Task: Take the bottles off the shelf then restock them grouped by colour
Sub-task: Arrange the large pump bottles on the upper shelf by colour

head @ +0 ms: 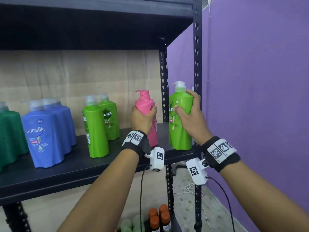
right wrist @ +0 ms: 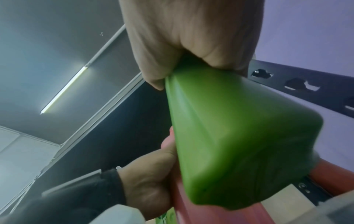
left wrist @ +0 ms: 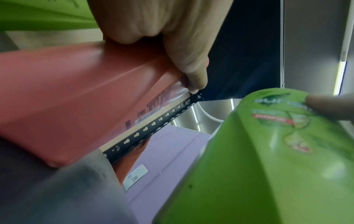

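Observation:
My left hand (head: 142,118) grips a pink pump bottle (head: 147,104) around its upper body at the right end of the black shelf (head: 83,166). In the left wrist view the pink bottle (left wrist: 80,94) fills the left side under my fingers (left wrist: 191,71). My right hand (head: 189,114) grips a light green bottle (head: 180,131) at the shelf's right front corner; the right wrist view shows the green bottle's base (right wrist: 239,144) lifted. Two more light green bottles (head: 97,128) stand mid-shelf. Blue bottles (head: 46,131) and a dark green bottle (head: 10,134) stand to the left.
The black upright posts (head: 197,64) of the rack stand just behind and beside both held bottles. A purple partition wall (head: 250,97) is at the right. Orange-capped bottles (head: 158,218) and pale green caps sit below the shelf. Cables hang from both wrist cameras.

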The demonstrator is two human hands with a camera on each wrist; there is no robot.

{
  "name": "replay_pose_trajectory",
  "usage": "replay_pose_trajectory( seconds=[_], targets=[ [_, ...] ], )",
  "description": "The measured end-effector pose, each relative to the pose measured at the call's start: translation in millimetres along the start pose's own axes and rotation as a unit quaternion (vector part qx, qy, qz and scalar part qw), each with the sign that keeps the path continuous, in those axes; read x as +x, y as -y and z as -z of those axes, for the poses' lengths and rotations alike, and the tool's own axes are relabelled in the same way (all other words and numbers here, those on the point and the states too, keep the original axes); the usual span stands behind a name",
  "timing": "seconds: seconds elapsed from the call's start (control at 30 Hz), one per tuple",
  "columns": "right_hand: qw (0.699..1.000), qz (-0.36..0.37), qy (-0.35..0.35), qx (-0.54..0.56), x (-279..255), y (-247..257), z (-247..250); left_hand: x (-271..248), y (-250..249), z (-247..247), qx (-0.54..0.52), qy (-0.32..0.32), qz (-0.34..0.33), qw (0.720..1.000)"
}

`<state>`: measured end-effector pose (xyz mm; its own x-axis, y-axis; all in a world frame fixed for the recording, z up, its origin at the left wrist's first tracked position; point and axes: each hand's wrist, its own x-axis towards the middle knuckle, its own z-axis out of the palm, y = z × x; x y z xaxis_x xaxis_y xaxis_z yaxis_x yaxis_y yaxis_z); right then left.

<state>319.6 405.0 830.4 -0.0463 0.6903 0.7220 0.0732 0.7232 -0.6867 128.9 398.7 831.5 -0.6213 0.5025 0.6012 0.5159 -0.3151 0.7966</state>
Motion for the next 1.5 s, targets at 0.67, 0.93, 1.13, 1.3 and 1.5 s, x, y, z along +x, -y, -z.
replay_pose_trajectory(
  seconds=[0.67,0.93,1.13,1.3,1.5],
  targets=[
    [0.998,-0.018,-0.056,0.032,-7,-6,13,1,-2,-21,-0.006,0.137,0.008,0.991],
    [0.998,-0.009,-0.038,0.046,-9,0,-8,0,-11,28,0.214,0.218,-0.108,0.946],
    [0.998,0.002,-0.017,0.068,-9,9,-35,0,-19,81,0.334,0.145,-0.153,0.919],
    [0.994,-0.006,-0.014,0.11,-14,16,-66,-7,-18,132,0.39,0.083,-0.125,0.909],
    [0.989,0.003,0.019,0.146,-26,28,-111,-14,-8,190,0.433,0.037,-0.077,0.897]
  ],
)
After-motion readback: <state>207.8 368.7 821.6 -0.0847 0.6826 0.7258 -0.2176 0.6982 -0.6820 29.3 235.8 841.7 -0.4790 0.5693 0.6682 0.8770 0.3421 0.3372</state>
